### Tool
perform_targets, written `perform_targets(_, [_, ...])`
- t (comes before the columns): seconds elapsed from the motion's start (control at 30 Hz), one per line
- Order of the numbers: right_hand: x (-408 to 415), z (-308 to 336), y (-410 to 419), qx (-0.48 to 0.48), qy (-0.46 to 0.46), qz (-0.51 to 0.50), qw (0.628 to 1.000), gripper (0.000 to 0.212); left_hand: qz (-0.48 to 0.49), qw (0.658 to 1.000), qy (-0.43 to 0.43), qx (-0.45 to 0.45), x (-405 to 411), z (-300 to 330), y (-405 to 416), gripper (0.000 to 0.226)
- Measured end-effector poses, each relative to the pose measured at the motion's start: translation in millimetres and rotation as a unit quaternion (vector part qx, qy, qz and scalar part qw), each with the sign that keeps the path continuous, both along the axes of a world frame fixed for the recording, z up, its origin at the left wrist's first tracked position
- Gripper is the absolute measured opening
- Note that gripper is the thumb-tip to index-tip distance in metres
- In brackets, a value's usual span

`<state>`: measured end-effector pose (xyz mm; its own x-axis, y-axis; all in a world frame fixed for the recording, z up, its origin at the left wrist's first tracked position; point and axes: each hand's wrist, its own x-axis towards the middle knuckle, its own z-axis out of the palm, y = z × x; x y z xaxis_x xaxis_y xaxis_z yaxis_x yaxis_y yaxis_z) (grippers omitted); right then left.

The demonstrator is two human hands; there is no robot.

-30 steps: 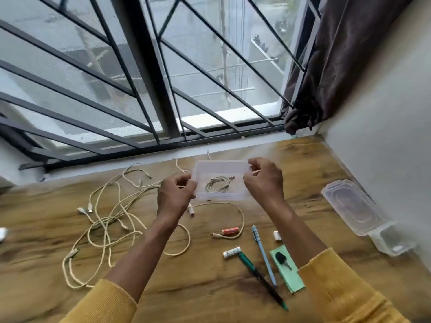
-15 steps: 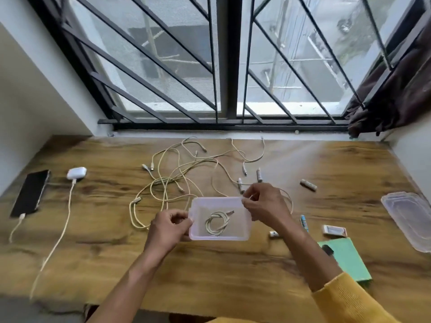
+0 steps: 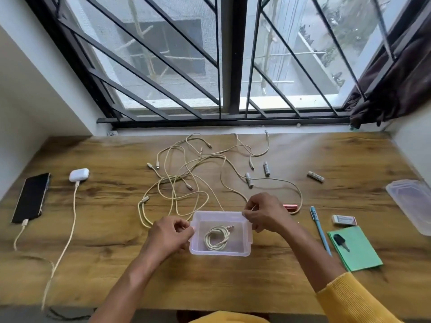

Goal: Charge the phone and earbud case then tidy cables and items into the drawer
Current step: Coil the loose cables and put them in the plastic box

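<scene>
- Half a second earlier the clear plastic box (image 3: 220, 236) had been held just off the near middle of the wooden desk (image 3: 112, 248); now it sat lower and nearer the person, apparently resting on the wood, with one coiled cable (image 3: 217, 237) inside it.
- A full second back, the view had been turned right toward the curtain; it had since swung to take in the left end of the desk.
- That left end showed the phone (image 3: 31, 197) and the white earbud case (image 3: 79, 174), each with a cable plugged in, so the charging part looked done and tidying was under way.
- The left hand (image 3: 169, 234) gripped the box's left rim, fingers curled round its edge.
- The right hand (image 3: 265, 212) pinched the far right corner of the rim, fingers bent.
- The tangle of loose cables (image 3: 184, 178) lay just beyond the box, within easy reach of both hands.
- Batteries (image 3: 265, 169) lay farther off; the pen (image 3: 320, 229) and green notepad (image 3: 354, 250) lay to the right, none yet stowed.
- The box's lid (image 3: 410, 203) lay at the far right edge, well apart from the hands.
</scene>
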<state>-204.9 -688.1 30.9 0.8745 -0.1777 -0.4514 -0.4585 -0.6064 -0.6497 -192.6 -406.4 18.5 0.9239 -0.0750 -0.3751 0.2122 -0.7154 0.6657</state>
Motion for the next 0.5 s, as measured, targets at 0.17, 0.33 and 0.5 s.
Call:
perform_targets(0.17, [-5.8,-4.7,-16.3,-0.171,-0.094,-0.019,0.981,0.006,-0.043,0.976,-0.183,0.106,16.4,20.1,-9.0,0.021])
perform_targets(0.33, [-9.9,-5.0,-42.0,-0.261,-0.055,-0.022,0.963,0.033,-0.065,0.972,-0.219,0.054,30.8,32.2,-36.1,0.018])
perform_targets(0.5, [-5.6,-6.5,-46.0,-0.293,-0.014,0.014,0.956,0.037,-0.097,0.971,-0.218,0.026,34.8,30.3,-60.3,0.014])
